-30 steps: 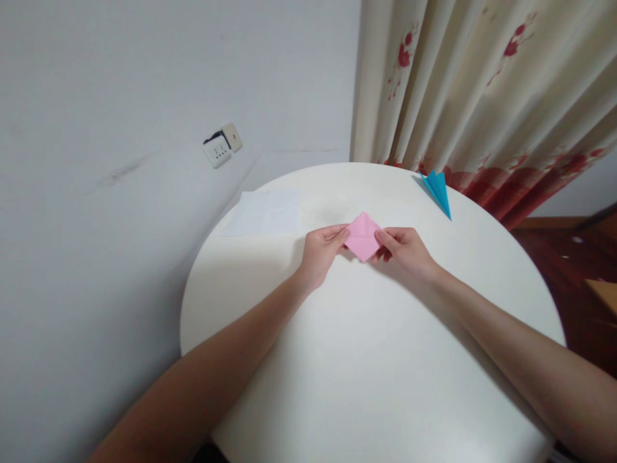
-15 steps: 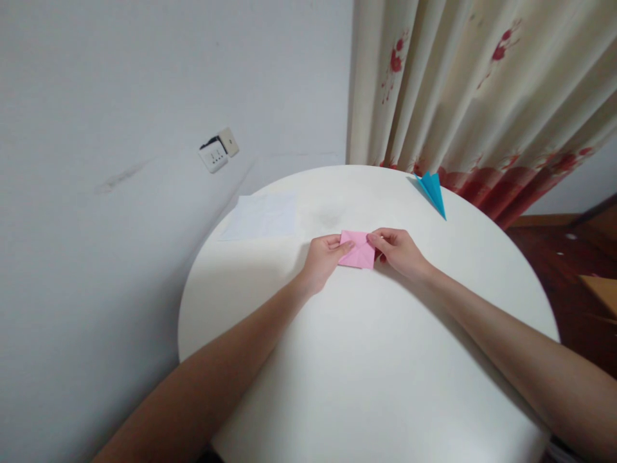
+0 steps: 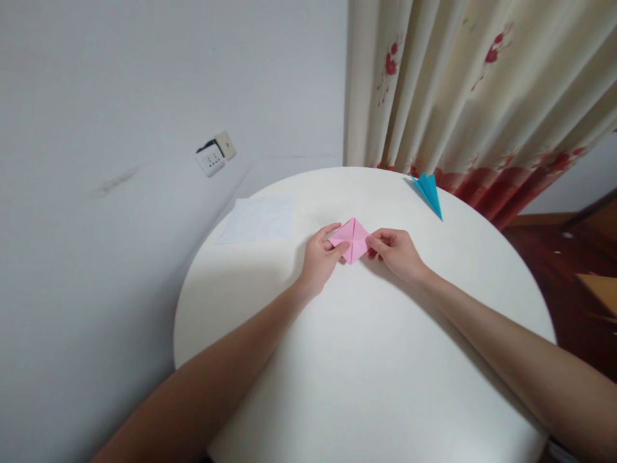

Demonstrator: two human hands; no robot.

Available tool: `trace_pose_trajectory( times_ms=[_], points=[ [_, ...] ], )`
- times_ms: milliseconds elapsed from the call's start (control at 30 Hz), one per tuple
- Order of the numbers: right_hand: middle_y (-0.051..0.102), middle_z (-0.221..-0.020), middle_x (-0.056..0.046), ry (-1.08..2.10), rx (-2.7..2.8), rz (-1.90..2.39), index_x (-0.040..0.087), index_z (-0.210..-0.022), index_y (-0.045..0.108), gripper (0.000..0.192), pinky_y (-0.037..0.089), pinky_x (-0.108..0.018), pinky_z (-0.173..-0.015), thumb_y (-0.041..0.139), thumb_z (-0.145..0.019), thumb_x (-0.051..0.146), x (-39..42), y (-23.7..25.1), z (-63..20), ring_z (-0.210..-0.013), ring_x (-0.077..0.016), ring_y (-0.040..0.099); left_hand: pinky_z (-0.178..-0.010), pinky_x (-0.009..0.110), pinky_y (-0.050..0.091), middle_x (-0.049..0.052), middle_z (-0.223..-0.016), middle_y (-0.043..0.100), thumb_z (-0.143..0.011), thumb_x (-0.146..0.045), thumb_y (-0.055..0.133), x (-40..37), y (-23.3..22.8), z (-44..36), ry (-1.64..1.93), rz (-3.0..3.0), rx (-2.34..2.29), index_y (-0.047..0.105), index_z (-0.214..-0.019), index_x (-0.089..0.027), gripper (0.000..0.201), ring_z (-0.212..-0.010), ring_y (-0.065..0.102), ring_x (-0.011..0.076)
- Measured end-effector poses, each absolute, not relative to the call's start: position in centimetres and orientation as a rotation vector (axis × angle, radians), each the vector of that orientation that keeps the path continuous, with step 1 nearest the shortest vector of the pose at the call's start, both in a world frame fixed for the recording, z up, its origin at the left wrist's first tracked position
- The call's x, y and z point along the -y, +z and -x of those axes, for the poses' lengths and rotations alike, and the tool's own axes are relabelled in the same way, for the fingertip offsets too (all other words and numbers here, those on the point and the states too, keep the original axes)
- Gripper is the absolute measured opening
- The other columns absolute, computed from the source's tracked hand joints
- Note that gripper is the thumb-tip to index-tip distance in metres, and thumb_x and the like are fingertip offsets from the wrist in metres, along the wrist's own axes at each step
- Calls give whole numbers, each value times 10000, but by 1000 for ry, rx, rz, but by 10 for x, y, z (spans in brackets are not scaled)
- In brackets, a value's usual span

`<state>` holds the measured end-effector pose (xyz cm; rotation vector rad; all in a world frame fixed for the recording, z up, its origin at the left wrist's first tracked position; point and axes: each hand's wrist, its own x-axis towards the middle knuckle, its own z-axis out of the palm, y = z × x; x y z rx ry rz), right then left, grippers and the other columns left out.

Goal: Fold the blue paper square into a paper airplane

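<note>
Pink folded paper (image 3: 351,238), round white table (image 3: 376,360), floral curtain (image 3: 463,96), white wall (image 3: 120,77)

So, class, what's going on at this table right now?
A person is folding a small pink paper over a round white table. The left hand pinches its left corner and the right hand its right corner. A folded blue paper lies near the far edge, a white sheet to the left.

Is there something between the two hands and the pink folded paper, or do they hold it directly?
Nothing visible is in the way. The left hand pinches the left corner of the pink folded paper and the right hand pinches its right corner, each grip directly on it. The blue folded paper and white sheet lie apart on the round table.
</note>
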<state>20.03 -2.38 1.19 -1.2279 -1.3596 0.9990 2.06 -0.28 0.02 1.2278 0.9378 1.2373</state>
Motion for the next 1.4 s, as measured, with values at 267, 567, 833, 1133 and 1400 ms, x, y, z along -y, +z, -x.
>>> trace_pose_trajectory(
  times_ms=[267,567,833,1133,1400],
  points=[
    [680,-695,-52,822,1451,1255,168,-722,682,267,426,-278,-551,620,-851,393,23,12,-202,-631,-159,579,-638,281,537,84,-886,747,-835,-360,706,-1,-6,-19,1203,-1266,-838,734,-1147,-115,398,-663,646,152],
    [640,-585,-5,1025,1311,1181,147,-876,718,338,396,-266,-496,723,-782,472,22,11,-200,-516,-130,532,-744,286,528,105,-1002,755,-861,-356,674,0,-4,-17,1169,-1291,-799,726,-1156,-116,384,-806,679,171],
    [571,-519,63,925,1286,1124,178,-989,666,345,375,-249,-480,749,-786,445,23,13,-201,-472,-109,492,-630,259,516,5,-743,717,-819,-335,729,4,0,-20,1201,-1268,-825,514,-1153,-201,419,-640,679,153],
    [674,-641,-11,979,1302,1050,162,-899,754,258,412,-267,-492,735,-785,392,24,13,-198,-528,-125,544,-610,248,498,19,-774,712,-788,-367,753,4,2,-17,1219,-1184,-812,621,-997,-191,304,-645,646,133],
    [632,-619,1,959,1291,1028,163,-946,797,271,418,-293,-541,701,-795,366,25,13,-199,-548,-131,516,-754,310,545,86,-935,746,-741,-314,735,0,2,-17,1205,-982,-725,739,-963,-143,280,-826,685,179]
  ],
)
